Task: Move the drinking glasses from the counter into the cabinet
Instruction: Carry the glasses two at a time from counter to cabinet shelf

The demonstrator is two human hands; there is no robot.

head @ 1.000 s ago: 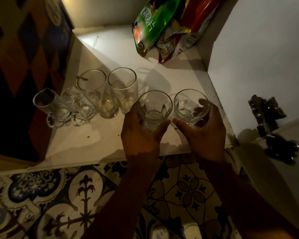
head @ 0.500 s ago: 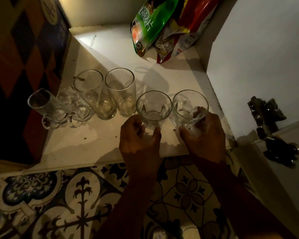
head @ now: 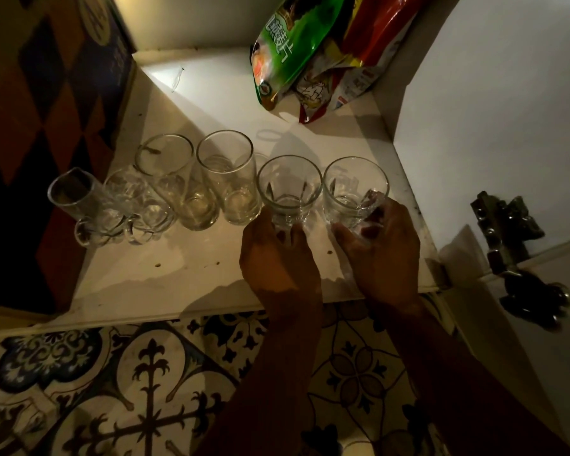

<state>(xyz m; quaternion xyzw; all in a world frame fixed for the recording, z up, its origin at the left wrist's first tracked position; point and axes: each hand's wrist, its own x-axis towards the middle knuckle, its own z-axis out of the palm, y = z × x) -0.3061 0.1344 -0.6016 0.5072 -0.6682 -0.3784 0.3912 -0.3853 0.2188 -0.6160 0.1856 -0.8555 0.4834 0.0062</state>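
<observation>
Several clear drinking glasses stand in a row on the white cabinet shelf (head: 185, 278). My left hand (head: 278, 261) grips the base of a faceted glass (head: 288, 189) right of the middle. My right hand (head: 380, 255) holds the rightmost faceted glass (head: 351, 189), fingers curled round its right side. Both glasses rest on the shelf. To their left stand two taller tumblers (head: 226, 176) (head: 170, 176), then smaller glasses (head: 132, 199) and a tilted one (head: 71, 195) at the far left.
Green and red snack bags (head: 287, 47) lean in the shelf's back right corner. The cabinet's white side wall (head: 491, 120) and a metal door hinge (head: 504, 225) are on the right. A patterned box (head: 46, 93) stands on the left. Patterned floor tiles (head: 139, 383) lie below.
Both hands have slid down from the glasses' upper walls to their bases as the two glasses settled on the shelf. The other glasses have not moved.
</observation>
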